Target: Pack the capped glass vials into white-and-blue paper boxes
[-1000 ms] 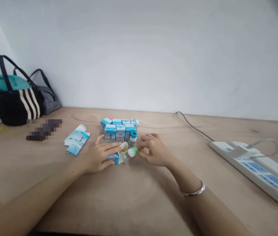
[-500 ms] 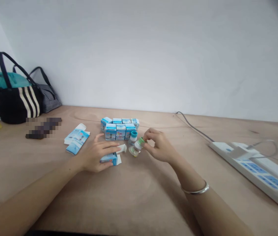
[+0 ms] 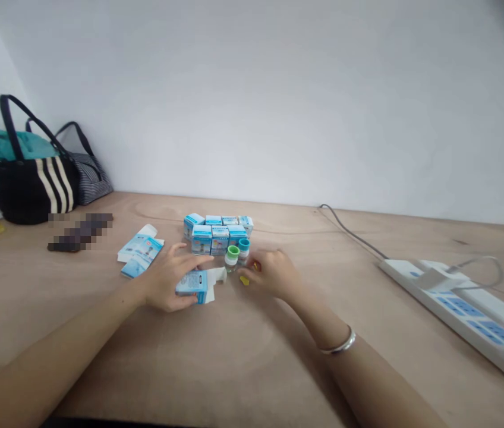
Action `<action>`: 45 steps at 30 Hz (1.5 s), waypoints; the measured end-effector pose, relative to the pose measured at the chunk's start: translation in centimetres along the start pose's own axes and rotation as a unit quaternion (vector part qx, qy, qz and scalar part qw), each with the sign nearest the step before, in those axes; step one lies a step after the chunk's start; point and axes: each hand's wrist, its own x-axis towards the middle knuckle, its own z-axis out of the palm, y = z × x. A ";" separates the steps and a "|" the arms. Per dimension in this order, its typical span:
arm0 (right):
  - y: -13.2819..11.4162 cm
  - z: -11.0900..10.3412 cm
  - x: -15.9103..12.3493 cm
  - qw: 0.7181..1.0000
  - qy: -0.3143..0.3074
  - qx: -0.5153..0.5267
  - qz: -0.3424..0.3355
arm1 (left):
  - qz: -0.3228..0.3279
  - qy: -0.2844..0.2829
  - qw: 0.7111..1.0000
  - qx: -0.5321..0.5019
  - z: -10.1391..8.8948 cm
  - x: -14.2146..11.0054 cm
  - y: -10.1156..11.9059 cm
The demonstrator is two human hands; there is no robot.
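My left hand [image 3: 169, 278] is curled around a small blue-and-white carton [image 3: 192, 284], thumb in front and fingers behind. The carton lies on its side with its white end flaps open to the right. My right hand [image 3: 275, 273] is bent over the table, fingertips together at a small yellow piece [image 3: 256, 266]. Another yellow piece [image 3: 244, 280] lies just below those fingertips. Left of them stand a green-capped vial [image 3: 231, 260] and a blue-capped vial [image 3: 243, 252], both upright. Behind the vials, several closed cartons [image 3: 219, 239] are lined up in two rows.
Flattened cartons [image 3: 141, 252] lie beyond my left forearm. Farther left are a dark pixelated object [image 3: 80, 233], a black striped bag [image 3: 33, 184] and a grey bag [image 3: 91, 175]. A white power strip [image 3: 457, 309] with a cable [image 3: 354, 233] runs along the right.
The green-capped vial, earlier tilted in my right hand, now stands beside the blue-capped one. My right hand has let it go and moved down to the yellow pieces. The open carton has turned slightly.
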 end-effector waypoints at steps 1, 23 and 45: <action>0.2 -0.1 -0.1 0.999 -0.038 0.001 0.011 | 0.003 0.003 1.000 -0.004 0.0 0.0 0.1; -2.7 -1.2 -1.3 0.964 0.000 0.193 -0.185 | -0.050 0.049 0.990 -0.126 1.4 0.1 2.0; -2.3 -0.2 -1.7 0.960 -0.059 0.190 -0.197 | -0.145 -0.009 0.950 -0.278 2.4 0.0 -0.5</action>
